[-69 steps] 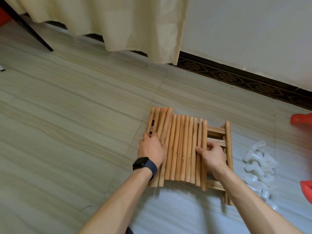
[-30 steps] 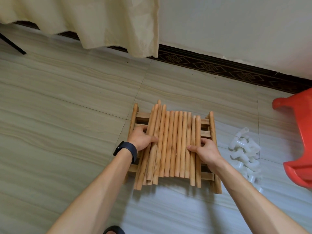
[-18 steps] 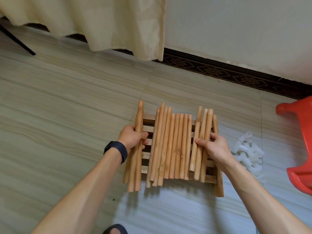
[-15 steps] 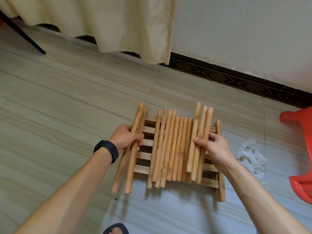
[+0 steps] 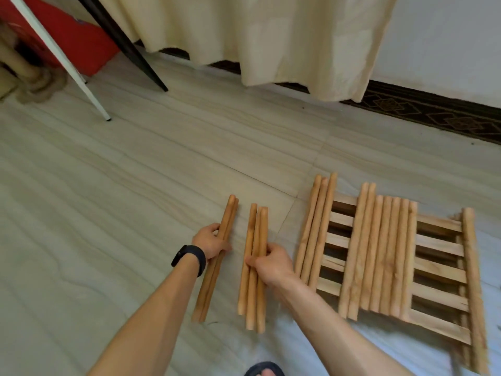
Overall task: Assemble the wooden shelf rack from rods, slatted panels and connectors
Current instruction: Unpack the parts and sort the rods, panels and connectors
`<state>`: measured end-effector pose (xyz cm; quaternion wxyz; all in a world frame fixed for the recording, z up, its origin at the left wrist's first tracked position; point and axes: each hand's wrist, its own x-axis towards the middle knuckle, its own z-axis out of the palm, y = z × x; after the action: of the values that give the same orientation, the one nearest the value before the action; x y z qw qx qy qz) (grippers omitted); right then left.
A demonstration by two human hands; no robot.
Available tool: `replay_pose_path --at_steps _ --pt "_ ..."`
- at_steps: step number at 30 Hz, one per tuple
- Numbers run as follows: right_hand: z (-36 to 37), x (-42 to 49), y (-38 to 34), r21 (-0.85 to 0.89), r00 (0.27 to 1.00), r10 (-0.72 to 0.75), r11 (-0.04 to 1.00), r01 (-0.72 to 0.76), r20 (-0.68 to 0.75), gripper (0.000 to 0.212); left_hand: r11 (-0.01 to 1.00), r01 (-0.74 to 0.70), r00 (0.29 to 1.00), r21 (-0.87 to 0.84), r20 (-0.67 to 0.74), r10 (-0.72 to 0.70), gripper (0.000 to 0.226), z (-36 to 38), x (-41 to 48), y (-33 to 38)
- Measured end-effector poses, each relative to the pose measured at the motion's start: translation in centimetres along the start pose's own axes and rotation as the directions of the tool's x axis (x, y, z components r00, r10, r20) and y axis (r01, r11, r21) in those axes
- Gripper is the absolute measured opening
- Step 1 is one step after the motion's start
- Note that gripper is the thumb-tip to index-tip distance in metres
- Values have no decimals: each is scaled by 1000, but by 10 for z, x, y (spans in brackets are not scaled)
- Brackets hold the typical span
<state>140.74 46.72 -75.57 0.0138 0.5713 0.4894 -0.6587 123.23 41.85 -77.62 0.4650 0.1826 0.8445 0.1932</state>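
Shifted left off the slatted panel [image 5: 439, 245], down by the floor [image 5: 135, 185]: two rods [image 5: 229, 215] gripped in the curled left hand [image 5: 210, 244], three rods [image 5: 257, 229] pinched by the right hand [image 5: 271, 264]. Remaining rods [image 5: 379, 253] heaped across the panel. Sorting only, apparently; nothing joined, connectors out of view.

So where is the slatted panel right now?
In the head view the slatted panel lies on the floor at right, beside the right hand, with loose rods across it.

Rod pair [image 5: 229, 221], rod trio [image 5: 257, 229] lying parallel, loose rods [image 5: 379, 253] across slatted panels [image 5: 439, 246], perhaps two stacked
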Motion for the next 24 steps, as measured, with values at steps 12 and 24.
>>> replay_pose_path --at_steps 12,24 --pt "14 34 -3 -130 978 -145 983 126 -148 37 934 -238 936 265 -195 294 67 22 13 -12" --pt "18 -8 17 -287 959 -234 918 273 162 67 787 -316 900 530 -95 425 68 54 7 -60"
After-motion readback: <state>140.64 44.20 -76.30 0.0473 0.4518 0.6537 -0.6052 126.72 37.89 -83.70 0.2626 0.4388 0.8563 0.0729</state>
